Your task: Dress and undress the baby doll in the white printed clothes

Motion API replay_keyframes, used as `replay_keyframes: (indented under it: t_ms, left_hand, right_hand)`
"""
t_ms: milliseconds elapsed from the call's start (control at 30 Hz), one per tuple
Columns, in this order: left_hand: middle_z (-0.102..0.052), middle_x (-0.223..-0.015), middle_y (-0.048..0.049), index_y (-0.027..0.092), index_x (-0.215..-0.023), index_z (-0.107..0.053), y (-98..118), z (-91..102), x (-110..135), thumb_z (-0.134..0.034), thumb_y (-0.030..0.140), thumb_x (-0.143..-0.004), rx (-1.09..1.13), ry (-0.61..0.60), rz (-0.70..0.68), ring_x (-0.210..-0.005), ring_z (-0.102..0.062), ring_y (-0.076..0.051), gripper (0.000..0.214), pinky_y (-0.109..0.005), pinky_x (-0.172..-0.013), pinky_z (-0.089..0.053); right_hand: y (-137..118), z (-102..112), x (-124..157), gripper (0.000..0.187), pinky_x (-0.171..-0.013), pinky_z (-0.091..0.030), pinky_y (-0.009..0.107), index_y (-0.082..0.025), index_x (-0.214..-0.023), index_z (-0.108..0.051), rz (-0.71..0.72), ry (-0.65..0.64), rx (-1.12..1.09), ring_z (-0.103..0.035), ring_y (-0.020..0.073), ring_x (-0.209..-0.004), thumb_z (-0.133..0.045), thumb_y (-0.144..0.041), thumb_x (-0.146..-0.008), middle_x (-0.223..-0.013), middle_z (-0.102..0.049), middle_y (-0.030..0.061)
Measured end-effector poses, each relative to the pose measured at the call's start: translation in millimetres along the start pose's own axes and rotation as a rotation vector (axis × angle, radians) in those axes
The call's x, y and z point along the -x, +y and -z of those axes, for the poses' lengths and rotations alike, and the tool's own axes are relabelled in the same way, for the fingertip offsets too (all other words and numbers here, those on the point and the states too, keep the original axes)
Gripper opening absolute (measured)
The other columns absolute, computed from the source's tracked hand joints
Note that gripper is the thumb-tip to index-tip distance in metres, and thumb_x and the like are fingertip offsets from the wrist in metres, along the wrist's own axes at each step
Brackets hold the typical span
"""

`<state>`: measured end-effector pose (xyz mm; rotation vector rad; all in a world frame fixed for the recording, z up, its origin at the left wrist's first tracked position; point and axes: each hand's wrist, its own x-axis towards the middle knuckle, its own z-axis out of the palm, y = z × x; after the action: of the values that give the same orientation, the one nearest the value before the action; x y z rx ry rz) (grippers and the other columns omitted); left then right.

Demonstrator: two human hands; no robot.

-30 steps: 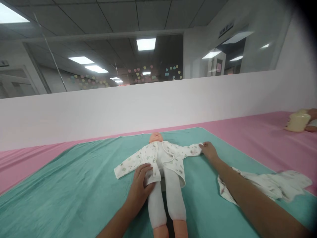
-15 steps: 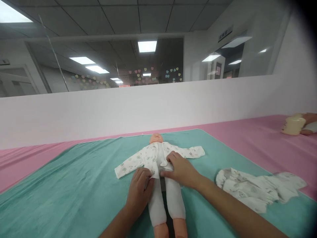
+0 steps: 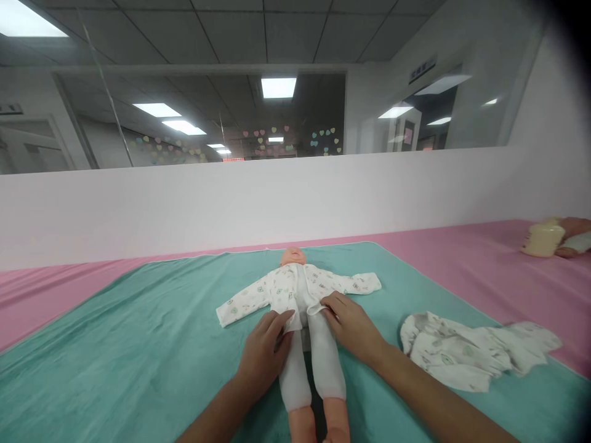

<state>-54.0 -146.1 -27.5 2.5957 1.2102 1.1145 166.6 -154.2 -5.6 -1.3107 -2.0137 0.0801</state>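
Observation:
A baby doll lies on its back, its head away from me and its legs towards me. It wears a white printed baby jacket, open down the front, with both sleeves spread out. My left hand pinches the jacket's lower left hem beside the doll's hip. At the lower right hem, my right hand has its fingers closed on the cloth edge. Between the two jacket fronts the doll's white body shows.
A crumpled white printed garment lies to the right on the teal sheet. Beyond it, on pink cloth, stands a cream bottle with another person's hand beside it. A white wall rises behind.
My right hand has moved slightly right and drawn the right jacket front outward, baring more of the doll's middle. My left hand stays at the left hem. The view has shifted slightly.

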Motion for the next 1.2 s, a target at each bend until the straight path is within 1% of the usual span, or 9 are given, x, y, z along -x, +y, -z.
replay_keyframes:
  t_ms: [267, 467, 567, 667, 767, 867, 1000, 1100, 1200]
  left_hand:
    - [-0.046, -0.117, -0.0065, 0.024, -0.097, -0.057, 10, -0.8, -12, -0.043, 0.005, -0.079, -0.134, 0.078, -0.12, -0.105, -0.042, -0.023, 0.03, -0.04, -0.085, -0.041]
    - [-0.056, -0.096, -0.0056, 0.021, -0.09, -0.054, 7, -1.6, -12, -0.044, 0.014, -0.085, -0.013, 0.201, -0.17, -0.09, -0.049, -0.019, 0.012, -0.035, -0.078, -0.041]
    - [-0.057, -0.082, -0.0032, 0.019, -0.083, -0.052, 9, -0.2, -9, -0.044, 0.017, -0.087, 0.038, 0.167, -0.133, -0.079, -0.05, -0.016, 0.01, -0.031, -0.072, -0.04]
    - [-0.051, -0.067, -0.0003, 0.019, -0.071, -0.049, 12, 1.9, -8, -0.042, 0.021, -0.088, 0.056, 0.068, -0.116, -0.068, -0.047, -0.014, 0.018, -0.028, -0.065, -0.037]
    - [-0.05, -0.067, 0.0, 0.018, -0.07, -0.048, 14, 4.6, -8, -0.041, 0.024, -0.088, 0.118, 0.052, -0.069, -0.066, -0.046, -0.013, 0.02, -0.026, -0.061, -0.037]
    - [-0.048, -0.063, 0.0014, 0.018, -0.07, -0.049, 13, 7.4, -9, -0.041, 0.03, -0.089, 0.206, 0.082, 0.114, -0.059, -0.044, -0.011, 0.024, -0.024, -0.055, -0.036]
    - [-0.048, -0.059, 0.0023, 0.018, -0.072, -0.052, 4, 6.9, -11, -0.037, 0.037, -0.089, 0.325, 0.119, 0.345, -0.055, -0.046, -0.012, 0.029, -0.024, -0.051, -0.038]
    - [-0.056, -0.072, -0.0006, 0.019, -0.078, -0.054, -5, 1.1, -13, -0.037, 0.036, -0.09, 0.284, 0.16, 0.314, -0.067, -0.053, -0.014, 0.027, -0.027, -0.06, -0.045]
    - [-0.057, -0.111, -0.0066, 0.02, -0.101, -0.056, -12, -7.6, -14, -0.041, 0.03, -0.089, 0.186, 0.212, 0.15, -0.106, -0.051, -0.02, 0.022, -0.04, -0.089, -0.044]
  right_hand:
    - [1, 8, 5, 0.014, -0.065, -0.042, 0.028, -0.023, -0.079, -0.055, 0.006, -0.148, -0.213, -0.05, 0.0144, -0.072, -0.043, -0.027, -0.087, -0.077, -0.055, 0.0001]
    - [-2, 9, 6, 0.01, -0.076, -0.043, 0.033, -0.022, -0.075, -0.052, 0.147, -0.119, -0.223, -0.05, 0.018, -0.088, -0.05, -0.027, -0.083, -0.088, -0.057, 0.0027]
    - [-5, 12, 6, 0.01, -0.081, -0.043, 0.034, -0.023, -0.077, -0.054, 0.17, -0.159, -0.253, -0.052, 0.018, -0.091, -0.049, -0.028, -0.083, -0.093, -0.059, 0.0023]
    - [-7, 13, 8, 0.014, -0.079, -0.044, 0.032, -0.025, -0.088, -0.059, 0.102, -0.2, -0.296, -0.055, 0.017, -0.087, -0.047, -0.031, -0.085, -0.091, -0.062, 0.001]
    - [-7, 13, 10, 0.019, -0.076, -0.044, 0.03, -0.024, -0.082, -0.061, 0.028, -0.198, -0.397, -0.057, 0.0158, -0.081, -0.046, -0.035, -0.085, -0.087, -0.064, 0.0002]
    - [-2, 8, 8, 0.026, -0.075, -0.044, 0.028, -0.021, -0.074, -0.059, -0.082, -0.084, -0.5, -0.058, 0.0155, -0.08, -0.045, -0.04, -0.086, -0.086, -0.064, 0.0013]
    - [17, -8, -9, 0.025, -0.084, -0.043, 0.03, -0.023, -0.097, -0.056, -0.211, 0.102, -0.523, -0.054, 0.0163, -0.098, -0.042, -0.041, -0.086, -0.108, -0.059, 0.0027]
    - [32, -22, -38, 0.031, -0.082, -0.043, 0.031, -0.022, -0.102, -0.052, -0.287, 0.108, -0.356, -0.055, 0.0167, -0.093, -0.041, -0.045, -0.085, -0.105, -0.057, 0.004]
    - [37, -31, -77, 0.039, -0.078, -0.043, 0.032, -0.018, -0.103, -0.051, -0.356, 0.023, -0.059, -0.056, 0.0188, -0.089, -0.038, -0.049, -0.084, -0.106, -0.055, 0.0084]
